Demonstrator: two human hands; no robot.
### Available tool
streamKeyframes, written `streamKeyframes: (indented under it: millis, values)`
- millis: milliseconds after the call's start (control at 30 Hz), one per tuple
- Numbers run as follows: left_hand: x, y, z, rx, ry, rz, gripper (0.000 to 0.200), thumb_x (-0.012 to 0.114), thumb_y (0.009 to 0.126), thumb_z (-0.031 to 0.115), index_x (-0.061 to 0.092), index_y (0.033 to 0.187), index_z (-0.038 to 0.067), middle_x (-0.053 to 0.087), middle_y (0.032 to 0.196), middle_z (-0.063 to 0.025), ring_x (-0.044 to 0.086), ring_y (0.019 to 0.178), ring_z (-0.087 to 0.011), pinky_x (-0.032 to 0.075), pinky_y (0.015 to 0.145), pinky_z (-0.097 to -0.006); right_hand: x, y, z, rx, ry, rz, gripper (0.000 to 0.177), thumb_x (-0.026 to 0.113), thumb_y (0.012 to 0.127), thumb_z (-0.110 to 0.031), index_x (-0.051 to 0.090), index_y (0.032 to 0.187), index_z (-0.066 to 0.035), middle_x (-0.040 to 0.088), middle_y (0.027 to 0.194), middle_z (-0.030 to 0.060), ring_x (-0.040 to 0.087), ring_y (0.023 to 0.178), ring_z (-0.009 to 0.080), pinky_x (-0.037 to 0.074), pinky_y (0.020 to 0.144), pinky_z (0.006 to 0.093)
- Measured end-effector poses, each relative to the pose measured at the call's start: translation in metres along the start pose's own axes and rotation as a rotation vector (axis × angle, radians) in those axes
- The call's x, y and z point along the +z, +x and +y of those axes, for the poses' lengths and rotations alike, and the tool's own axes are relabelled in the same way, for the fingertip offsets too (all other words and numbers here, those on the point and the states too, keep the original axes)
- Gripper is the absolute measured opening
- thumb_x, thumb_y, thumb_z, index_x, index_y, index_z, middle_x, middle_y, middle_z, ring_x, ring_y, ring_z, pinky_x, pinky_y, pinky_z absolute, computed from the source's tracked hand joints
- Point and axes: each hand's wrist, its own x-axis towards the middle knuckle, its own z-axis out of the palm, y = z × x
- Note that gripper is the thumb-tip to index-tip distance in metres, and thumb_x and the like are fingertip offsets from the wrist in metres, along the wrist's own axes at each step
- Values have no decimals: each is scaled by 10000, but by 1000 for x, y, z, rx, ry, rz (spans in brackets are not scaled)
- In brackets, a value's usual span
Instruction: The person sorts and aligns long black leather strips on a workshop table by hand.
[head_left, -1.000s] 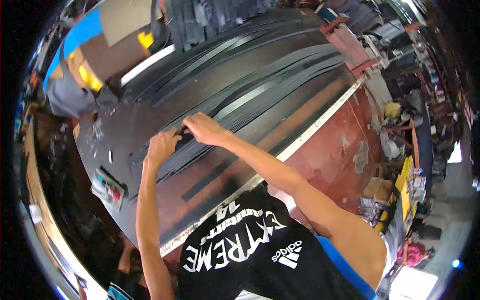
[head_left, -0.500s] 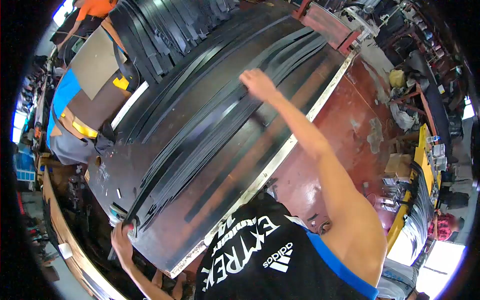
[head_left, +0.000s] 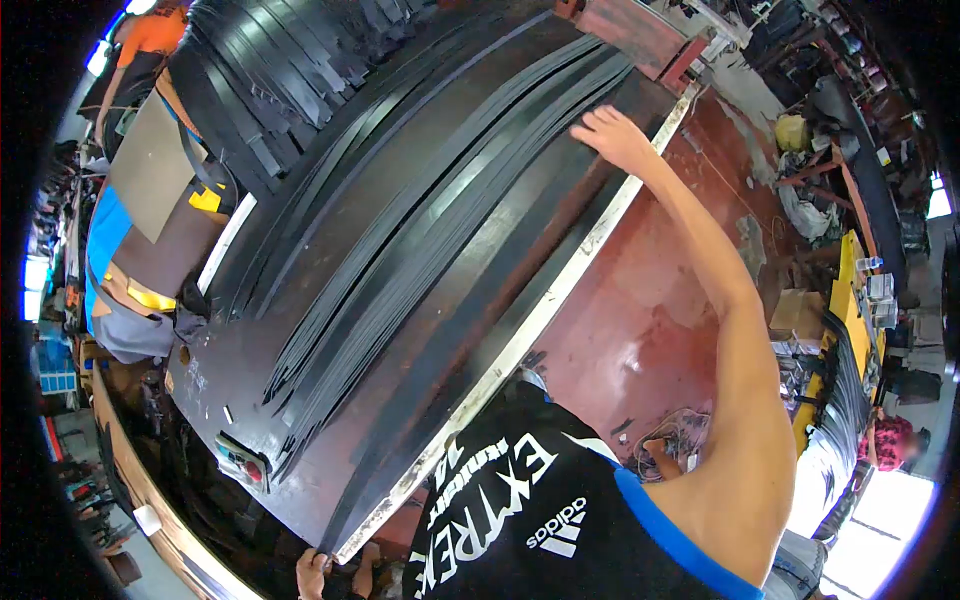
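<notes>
Near the table's lower left corner, my left hand [head_left: 313, 574] pinches the end of a dark strip [head_left: 375, 455] that runs along the front edge. My right hand [head_left: 615, 138] is over the right part of the table, fingers apart, above or on the dark material near the edge; contact cannot be made out. Beside this strip, two bundles of long thin grey-black strips [head_left: 480, 213] lie lengthwise across the dark table [head_left: 290, 500].
A red metal machine [head_left: 640, 45] stands at the table's far end. Wide black strips [head_left: 270, 70] lie at the back. A tool [head_left: 243, 462] sits at the left corner. Another person in orange [head_left: 150, 38] is at upper left, and one in red [head_left: 888, 443] at far right.
My left hand has moved down and right to the table's front corner, with the strip's end. My right hand has moved right, away from the bundles toward the edge.
</notes>
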Motion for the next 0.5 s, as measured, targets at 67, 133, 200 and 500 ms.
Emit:
streamKeyframes:
  millis: [67, 133, 200, 500]
  values:
    - [17, 11, 6, 12, -31, -24, 190, 655, 831, 140, 653, 925, -26, 583, 668, -61, 547, 629, -166, 433, 590, -342, 33, -27, 9, -25, 28, -74, 271, 544, 842, -96, 602, 1102, -148, 586, 996, 64, 568, 1040, 257, 440, 965, 367]
    - [40, 15, 3, 79, 129, 40, 200, 659, 832, 150, 662, 948, -13, 603, 693, -100, 567, 635, -175, 433, 590, -336, 51, -47, 15, 0, 11, -171, 248, 545, 848, -97, 603, 1081, -158, 591, 989, 67, 570, 1040, 257, 441, 953, 369]
    - [57, 20, 9, -111, 33, -24, 211, 663, 833, 160, 665, 956, -12, 607, 708, -129, 584, 657, -201, 441, 616, -346, 75, -67, 21, 10, 21, -249, 243, 539, 859, -95, 596, 1087, -160, 604, 1000, 69, 572, 1050, 259, 446, 959, 379]
    - [82, 8, 134, 17, -68, -79, 209, 621, 882, 150, 671, 974, -31, 663, 752, -131, 626, 706, -176, 485, 652, -310, 124, -98, 59, 93, 89, -443, 350, 523, 885, -94, 577, 1225, -156, 605, 1210, 112, 540, 1204, 294, 416, 1053, 397]
